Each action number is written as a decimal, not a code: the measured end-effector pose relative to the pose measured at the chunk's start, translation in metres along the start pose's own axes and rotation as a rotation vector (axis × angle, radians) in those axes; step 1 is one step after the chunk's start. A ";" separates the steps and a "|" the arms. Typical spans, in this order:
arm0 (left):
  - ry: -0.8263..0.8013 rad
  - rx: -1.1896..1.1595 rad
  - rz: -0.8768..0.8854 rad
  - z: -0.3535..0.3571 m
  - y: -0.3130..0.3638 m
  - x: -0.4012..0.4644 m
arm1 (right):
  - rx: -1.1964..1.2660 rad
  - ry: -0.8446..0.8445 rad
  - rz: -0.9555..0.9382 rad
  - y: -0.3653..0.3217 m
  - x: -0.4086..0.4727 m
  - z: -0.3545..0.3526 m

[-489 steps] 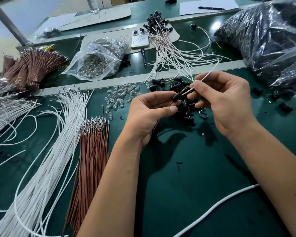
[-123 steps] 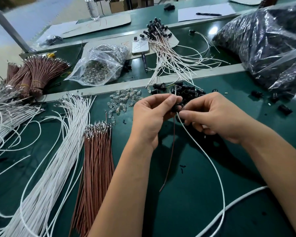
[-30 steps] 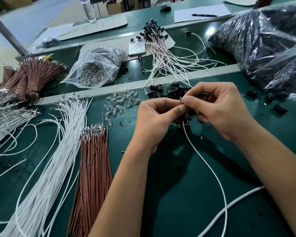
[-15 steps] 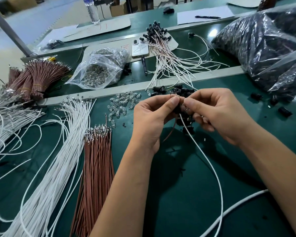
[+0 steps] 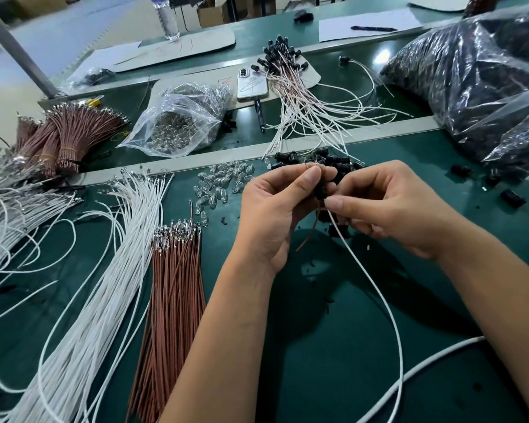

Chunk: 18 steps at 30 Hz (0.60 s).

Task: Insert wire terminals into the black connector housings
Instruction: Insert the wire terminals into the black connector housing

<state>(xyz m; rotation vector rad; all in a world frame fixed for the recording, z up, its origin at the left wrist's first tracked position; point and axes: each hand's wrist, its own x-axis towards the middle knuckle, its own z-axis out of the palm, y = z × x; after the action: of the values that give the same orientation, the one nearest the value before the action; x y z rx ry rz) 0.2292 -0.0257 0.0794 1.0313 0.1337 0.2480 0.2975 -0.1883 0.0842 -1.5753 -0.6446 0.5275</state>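
Left hand [image 5: 275, 209] pinches the black housing [image 5: 322, 190] upright above the table [image 5: 333, 346]; right hand [image 5: 388, 206], touching just below it, pinches the white wire [image 5: 370, 279], which enters from beneath along the housing's long axis

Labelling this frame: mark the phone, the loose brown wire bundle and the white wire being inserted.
phone [image 5: 252, 86]: head view, middle of its back.
loose brown wire bundle [image 5: 173, 288]: head view, mid-length.
white wire [image 5: 376, 288]: head view, hanging span below the hands.
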 end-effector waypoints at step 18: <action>-0.119 0.188 -0.058 -0.001 -0.003 -0.002 | 0.225 0.185 -0.172 0.003 0.003 0.001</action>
<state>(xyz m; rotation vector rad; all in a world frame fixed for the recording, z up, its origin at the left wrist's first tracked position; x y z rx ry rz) 0.2279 -0.0271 0.0760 1.2243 0.0800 0.1222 0.2995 -0.1860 0.0817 -1.3248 -0.5530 0.3099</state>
